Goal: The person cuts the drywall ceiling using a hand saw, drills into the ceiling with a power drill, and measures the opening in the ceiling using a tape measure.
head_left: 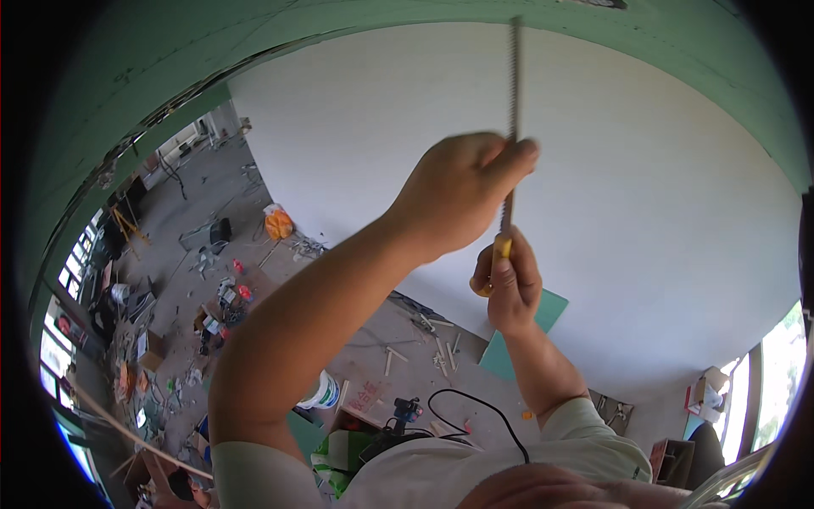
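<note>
- I am looking up along a white wall [644,195] from close beneath it; I place everything else by that wall.
- A saw [513,127] with a thin toothed blade stands upright against the wall. Its tip reaches the seam where the wall meets a green board [170,68] above.
- My left hand [462,191] is raised high, closed in a loose fist around the middle of the blade, thumb and fingers pinching it.
- My right hand [507,284] sits just below the left, wrapped tight around the saw's yellow handle [501,252]. Both hands are closed on the saw; neither is open.
- How far along: I judge the cut is under way or only starting. The blade lies along the wall face, but I cannot tell whether it has gone into the board, and I see no finished cut line or loose piece above the hands.
- Down at the foot of the wall a green offcut [526,335] leans against it.
- Farther out from the wall, the floor [212,220] is strewn with scraps, short wooden sticks and small boxes.
- An orange bag [277,223] sits on the floor near the wall's left corner.
- A white bucket [322,392] stands below my left forearm, well out from the wall, and a black cable [475,409] loops beside it.
</note>
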A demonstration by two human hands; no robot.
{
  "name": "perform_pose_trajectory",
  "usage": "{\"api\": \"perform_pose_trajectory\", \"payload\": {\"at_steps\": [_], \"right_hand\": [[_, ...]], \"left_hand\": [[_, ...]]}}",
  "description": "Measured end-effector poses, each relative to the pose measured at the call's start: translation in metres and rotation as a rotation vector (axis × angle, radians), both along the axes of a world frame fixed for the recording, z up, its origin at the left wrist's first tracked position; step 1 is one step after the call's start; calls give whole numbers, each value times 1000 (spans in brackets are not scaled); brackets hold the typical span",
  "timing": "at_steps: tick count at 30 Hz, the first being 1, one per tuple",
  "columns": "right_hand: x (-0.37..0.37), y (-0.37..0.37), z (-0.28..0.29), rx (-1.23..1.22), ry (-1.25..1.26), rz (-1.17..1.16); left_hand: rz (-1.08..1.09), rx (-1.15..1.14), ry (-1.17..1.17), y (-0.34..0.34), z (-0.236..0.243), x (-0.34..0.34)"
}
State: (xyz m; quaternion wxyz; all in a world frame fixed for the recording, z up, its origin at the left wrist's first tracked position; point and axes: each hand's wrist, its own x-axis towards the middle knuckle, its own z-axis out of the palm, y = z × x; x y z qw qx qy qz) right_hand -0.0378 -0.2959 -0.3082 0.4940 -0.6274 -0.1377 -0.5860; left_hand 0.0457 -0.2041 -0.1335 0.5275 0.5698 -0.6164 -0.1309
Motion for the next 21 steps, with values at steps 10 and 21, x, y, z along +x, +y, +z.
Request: {"api": "perform_pose_trajectory", "payload": {"at_steps": [10,21], "right_hand": [[-14,12,19,163,-93,233],[-12,16,17,158,-110,237]], "left_hand": [[-41,-72,-88,-11,25,-11],[-35,-101,-57,-10,20,-14]]}}
